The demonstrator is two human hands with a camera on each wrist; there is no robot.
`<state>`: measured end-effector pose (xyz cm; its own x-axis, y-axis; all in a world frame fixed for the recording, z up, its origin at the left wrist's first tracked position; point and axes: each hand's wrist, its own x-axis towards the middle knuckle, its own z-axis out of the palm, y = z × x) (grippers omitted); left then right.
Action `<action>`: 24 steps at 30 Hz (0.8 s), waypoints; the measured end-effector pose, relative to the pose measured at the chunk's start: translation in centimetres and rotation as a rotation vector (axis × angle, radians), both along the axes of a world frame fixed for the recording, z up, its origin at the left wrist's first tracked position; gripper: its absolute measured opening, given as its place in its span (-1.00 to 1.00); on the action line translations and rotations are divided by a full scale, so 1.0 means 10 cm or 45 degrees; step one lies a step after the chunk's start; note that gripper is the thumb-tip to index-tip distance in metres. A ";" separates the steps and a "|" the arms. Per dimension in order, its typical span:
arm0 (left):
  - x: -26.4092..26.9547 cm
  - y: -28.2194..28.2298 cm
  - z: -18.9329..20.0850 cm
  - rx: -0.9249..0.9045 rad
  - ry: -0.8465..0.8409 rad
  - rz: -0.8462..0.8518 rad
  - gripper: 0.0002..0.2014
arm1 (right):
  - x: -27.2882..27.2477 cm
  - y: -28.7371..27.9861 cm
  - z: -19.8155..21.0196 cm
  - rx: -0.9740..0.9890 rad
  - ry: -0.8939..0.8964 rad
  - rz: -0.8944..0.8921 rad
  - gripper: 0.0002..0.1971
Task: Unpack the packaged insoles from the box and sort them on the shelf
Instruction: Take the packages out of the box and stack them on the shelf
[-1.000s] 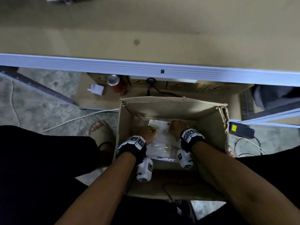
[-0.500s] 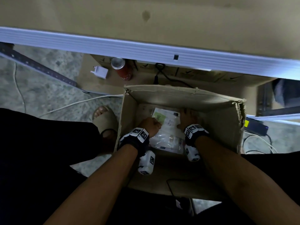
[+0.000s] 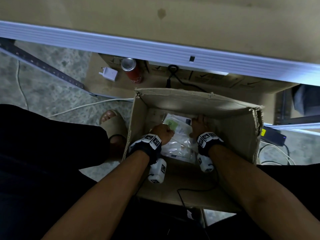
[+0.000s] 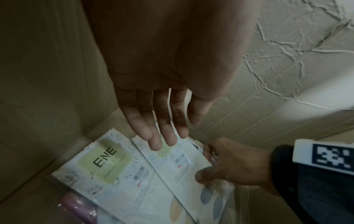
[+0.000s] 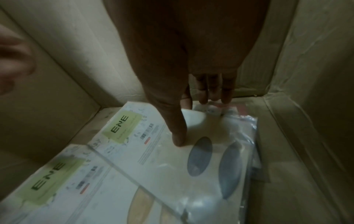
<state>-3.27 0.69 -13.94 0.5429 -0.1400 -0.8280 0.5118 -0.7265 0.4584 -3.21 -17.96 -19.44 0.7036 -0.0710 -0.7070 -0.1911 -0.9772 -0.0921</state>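
Note:
An open cardboard box [image 3: 190,101] stands on the floor below the shelf board [image 3: 207,23]. Several clear insole packs with green ENE labels lie in it. The upper pack [image 5: 191,151] holds blue insoles and overlaps a pack with orange insoles [image 4: 107,163]. My right hand [image 5: 193,119] grips the blue pack at its far end, thumb [image 5: 178,136] on top and fingers curled under the edge. My left hand [image 4: 166,136] hovers just above the packs with straight fingers, holding nothing. A pink pack [image 4: 76,207] shows at the near left.
Behind the box, on flat cardboard under the shelf edge [image 3: 155,44], lie a red can [image 3: 133,71], a white plug adapter [image 3: 109,75] and a black cable [image 3: 181,80]. A sandalled foot [image 3: 112,123] is left of the box. A black device [image 3: 271,137] lies to its right.
My right hand has moved toward the box's far wall and taken the far end of the blue pack. My left hand stays by the green label. The head view has shifted.

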 end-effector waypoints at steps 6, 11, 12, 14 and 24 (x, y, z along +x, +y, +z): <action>-0.02 -0.03 0.03 0.024 -0.021 -0.055 -0.67 | 0.05 0.00 0.06 0.044 0.000 0.114 -0.31; 0.00 -0.03 0.02 0.032 -0.018 -0.076 -0.69 | 0.08 -0.07 0.14 0.050 -0.058 0.019 -0.33; 0.00 -0.03 0.01 0.036 -0.019 -0.090 -0.70 | 0.08 -0.09 0.15 0.059 -0.064 0.006 -0.35; -0.01 -0.03 0.02 0.070 -0.032 -0.158 -0.70 | 0.05 -0.13 0.18 0.072 -0.065 -0.012 -0.42; -0.16 -0.11 -0.18 0.308 -0.133 -0.565 -0.67 | 0.07 -0.19 0.30 0.094 0.166 -0.126 -0.44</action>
<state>-4.84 -0.37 -15.78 0.5564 -0.1864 -0.8098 0.0910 -0.9550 0.2823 -2.49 -19.81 -16.47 0.5979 -0.0797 -0.7976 -0.3012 -0.9445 -0.1314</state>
